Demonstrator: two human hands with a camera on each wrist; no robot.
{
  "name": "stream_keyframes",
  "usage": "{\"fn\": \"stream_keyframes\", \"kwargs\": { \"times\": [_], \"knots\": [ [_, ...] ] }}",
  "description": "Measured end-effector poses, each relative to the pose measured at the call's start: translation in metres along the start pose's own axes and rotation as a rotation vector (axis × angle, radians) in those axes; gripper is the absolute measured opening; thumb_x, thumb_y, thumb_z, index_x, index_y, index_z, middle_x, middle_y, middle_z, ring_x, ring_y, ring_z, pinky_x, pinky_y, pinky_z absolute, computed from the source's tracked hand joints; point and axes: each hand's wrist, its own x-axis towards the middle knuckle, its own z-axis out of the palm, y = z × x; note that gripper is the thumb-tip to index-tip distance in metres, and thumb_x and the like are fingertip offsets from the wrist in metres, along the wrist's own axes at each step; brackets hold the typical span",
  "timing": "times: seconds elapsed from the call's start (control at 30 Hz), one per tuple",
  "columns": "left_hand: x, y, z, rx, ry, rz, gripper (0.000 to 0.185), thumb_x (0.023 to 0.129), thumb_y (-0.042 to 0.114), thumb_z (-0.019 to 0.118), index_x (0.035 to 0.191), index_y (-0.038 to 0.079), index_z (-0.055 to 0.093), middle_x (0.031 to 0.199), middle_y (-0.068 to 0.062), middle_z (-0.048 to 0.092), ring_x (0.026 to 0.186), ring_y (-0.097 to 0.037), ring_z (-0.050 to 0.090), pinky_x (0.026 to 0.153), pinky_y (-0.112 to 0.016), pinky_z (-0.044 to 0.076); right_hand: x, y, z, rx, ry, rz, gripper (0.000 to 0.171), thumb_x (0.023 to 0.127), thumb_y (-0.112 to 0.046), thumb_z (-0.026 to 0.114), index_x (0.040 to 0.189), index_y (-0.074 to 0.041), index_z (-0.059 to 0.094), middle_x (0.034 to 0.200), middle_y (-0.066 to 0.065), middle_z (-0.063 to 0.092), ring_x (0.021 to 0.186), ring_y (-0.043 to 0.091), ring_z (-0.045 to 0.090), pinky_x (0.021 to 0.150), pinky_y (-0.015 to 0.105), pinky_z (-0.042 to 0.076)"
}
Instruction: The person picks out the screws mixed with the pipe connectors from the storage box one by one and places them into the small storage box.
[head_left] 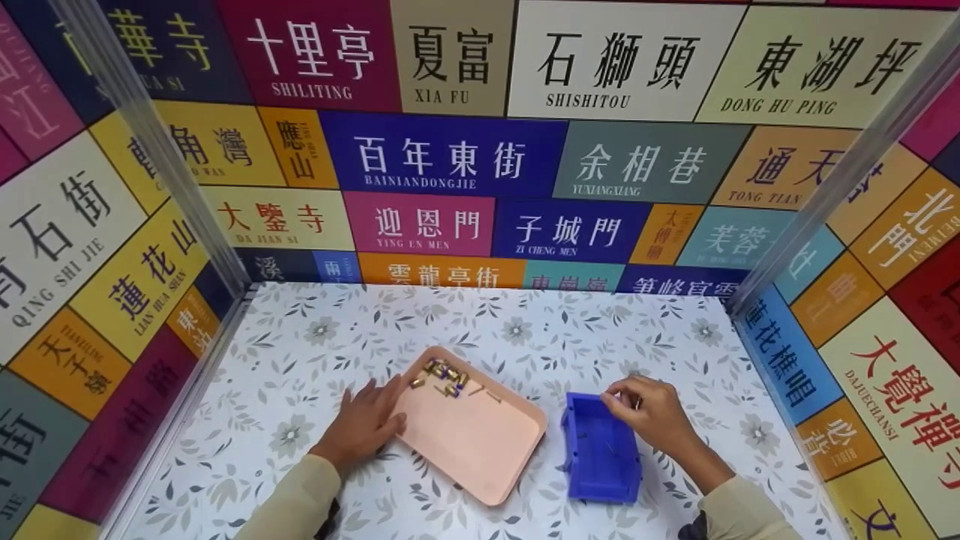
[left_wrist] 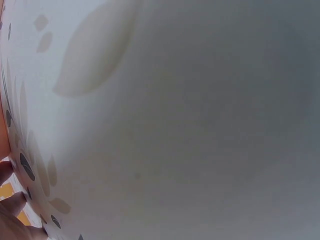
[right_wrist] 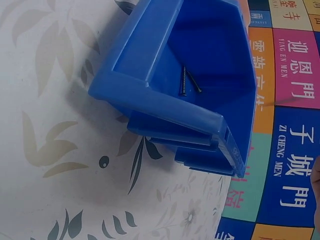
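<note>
My left hand (head_left: 367,420) rests along the left edge of a peach tray (head_left: 465,450), fingers extended at its rim. Its fingertips (left_wrist: 15,202) show at the lower left of the left wrist view. Small brass-coloured pieces (head_left: 442,371), some with blue parts, lie grouped at the tray's far end, beside two thin screws (head_left: 493,397). Over the far right edge of a blue bin (head_left: 607,487) is my right hand (head_left: 652,412), thumb and fingers pinching together; a short thin piece like a screw shows at the curled fingers. Two dark screws (right_wrist: 187,82) lie inside the bin.
A white leaf-patterned cloth (head_left: 315,367) covers the table. Panels with coloured signs (head_left: 450,157) close in the back and both sides, joined by clear corner strips (head_left: 165,142). A thin blurred streak (right_wrist: 287,102) crosses the sign wall in the right wrist view.
</note>
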Motion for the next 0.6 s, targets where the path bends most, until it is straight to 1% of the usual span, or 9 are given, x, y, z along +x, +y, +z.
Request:
{"fn": "stream_keyframes", "kwargs": {
  "times": [0.07,0.13,0.37,0.47,0.6],
  "knots": [
    [0.0,-0.001,0.001,0.019,0.007,0.009,0.073,0.104,0.058,0.04,0.165,0.027,0.017,0.161,-0.005,0.044,0.156,-0.035,0.026,0.123,-0.069,0.014,0.0,-0.001,0.0,0.003,0.002,-0.009,0.026,0.079,-0.001,0.085,0.085,-0.023,0.075,0.066,-0.018,0.052,0.057,-0.004,0.044,0.05,0.011,0.035],
    [0.0,-0.002,0.001,0.031,-0.003,0.006,0.073,0.104,0.059,0.039,0.166,0.028,0.014,0.163,-0.005,0.042,0.157,-0.034,0.025,0.123,-0.069,0.013,0.001,-0.002,0.0,0.009,0.007,-0.011,0.026,0.078,0.0,0.085,0.085,-0.023,0.074,0.066,-0.018,0.052,0.057,-0.004,0.045,0.05,0.012,0.035],
    [0.0,0.0,0.0,0.027,-0.009,-0.006,0.073,0.104,0.06,0.038,0.166,0.029,0.013,0.164,-0.003,0.04,0.157,-0.033,0.023,0.124,-0.067,0.011,0.002,-0.002,0.006,0.024,-0.003,-0.01,0.021,0.079,-0.001,0.084,0.082,-0.019,0.074,0.064,-0.012,0.052,0.057,-0.003,0.046,0.05,0.013,0.038],
    [0.0,0.001,0.0,0.029,-0.017,-0.016,0.073,0.104,0.061,0.037,0.166,0.031,0.01,0.165,-0.001,0.038,0.158,-0.031,0.021,0.125,-0.066,0.01,0.002,-0.002,0.011,0.031,-0.011,-0.011,0.02,0.079,-0.001,0.084,0.083,-0.018,0.074,0.064,-0.013,0.052,0.057,-0.003,0.045,0.05,0.013,0.038],
    [-0.002,0.003,-0.001,0.019,-0.018,-0.027,0.073,0.104,0.06,0.039,0.166,0.032,0.011,0.165,-0.001,0.037,0.158,-0.031,0.02,0.125,-0.066,0.009,0.005,-0.004,0.019,0.046,-0.013,-0.012,0.021,0.08,-0.001,0.084,0.084,-0.019,0.075,0.066,-0.016,0.053,0.057,-0.004,0.044,0.05,0.013,0.037]
  ]
}}
